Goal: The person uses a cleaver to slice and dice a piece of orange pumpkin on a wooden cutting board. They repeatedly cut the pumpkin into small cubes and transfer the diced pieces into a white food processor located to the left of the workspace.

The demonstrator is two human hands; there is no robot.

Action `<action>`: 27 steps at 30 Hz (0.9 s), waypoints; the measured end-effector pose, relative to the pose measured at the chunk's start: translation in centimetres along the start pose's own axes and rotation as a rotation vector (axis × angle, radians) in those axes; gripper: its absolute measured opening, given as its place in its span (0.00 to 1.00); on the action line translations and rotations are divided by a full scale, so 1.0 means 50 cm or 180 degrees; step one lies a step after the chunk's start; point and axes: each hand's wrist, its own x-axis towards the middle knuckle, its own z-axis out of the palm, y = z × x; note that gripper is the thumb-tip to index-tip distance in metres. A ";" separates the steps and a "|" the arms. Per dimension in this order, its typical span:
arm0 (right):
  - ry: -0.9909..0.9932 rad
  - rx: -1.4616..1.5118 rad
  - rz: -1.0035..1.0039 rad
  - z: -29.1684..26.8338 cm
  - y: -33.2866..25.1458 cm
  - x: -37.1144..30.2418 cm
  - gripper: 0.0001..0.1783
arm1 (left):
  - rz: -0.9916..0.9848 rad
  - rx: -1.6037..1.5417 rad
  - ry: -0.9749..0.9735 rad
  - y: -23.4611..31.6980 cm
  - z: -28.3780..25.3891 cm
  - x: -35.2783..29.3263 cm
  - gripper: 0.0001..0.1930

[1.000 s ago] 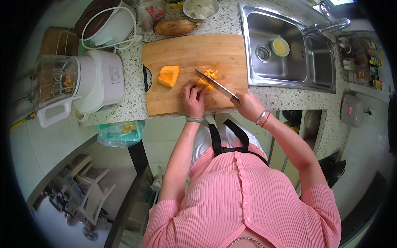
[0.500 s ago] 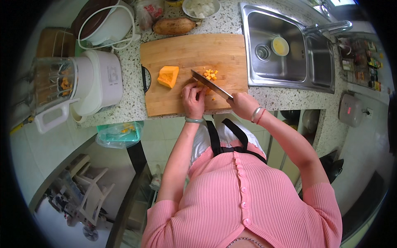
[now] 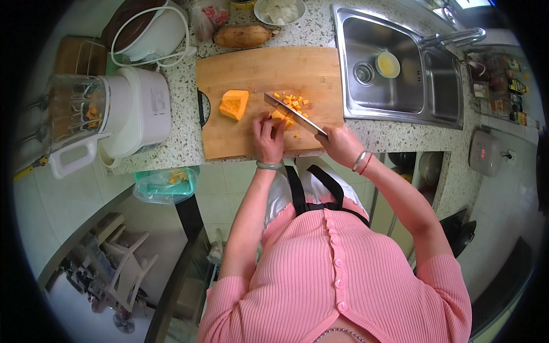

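Kitchen worktop of speckled stone (image 3: 186,123), viewed from above, with a steel sink (image 3: 394,97) set into its right side and a white food processor (image 3: 148,108) at the left. Beyond the wooden cutting board (image 3: 229,68), a long brown tuber (image 3: 243,36) and a bowl of something white (image 3: 280,11). In the sink, a small bowl (image 3: 388,65) with yellow inside.

At the middle of the board, a knife (image 3: 291,112) slanting from far left to near right, gripped by the right hand (image 3: 343,146), fingers wrapped round the handle. Just left of the blade, the left hand (image 3: 267,137), fingers bent and bunched near one another at a partly hidden orange piece (image 3: 278,115), pumpkin-like in colour; cannot tell whether pinching or only pressing down. Along the far side of the blade, a scatter of diced cubes (image 3: 295,102), plus a stray bit (image 3: 296,136) nearer the front edge. To the left, apart from the knife, a large orange chunk (image 3: 234,104), cut flat on its sides and uncubed.

Judging by this, midway through dicing, with only part cut small. For another slice, probably best to steady the piece, keep fingertips tucked clear of the edge, and bring the blade straight down.
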 end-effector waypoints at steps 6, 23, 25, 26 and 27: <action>-0.0125 -0.0148 0.0142 0.018 -0.001 -0.028 0.17 | 0.0238 0.0316 -0.0017 -0.010 -0.001 0.000 0.08; -0.0310 0.0176 0.0175 0.045 0.020 0.044 0.17 | 0.0119 0.0290 -0.0162 -0.023 -0.004 -0.007 0.08; -0.0166 -0.0042 0.0027 0.025 0.011 0.035 0.18 | 0.0153 0.0321 -0.0092 -0.016 -0.004 -0.007 0.09; -0.0092 0.0024 0.0012 0.020 0.006 0.028 0.17 | 0.0185 0.0363 -0.0024 -0.012 -0.004 -0.005 0.09; -0.0019 0.0090 -0.0004 0.017 0.001 0.019 0.17 | 0.0218 0.0406 0.0043 -0.009 -0.004 -0.004 0.09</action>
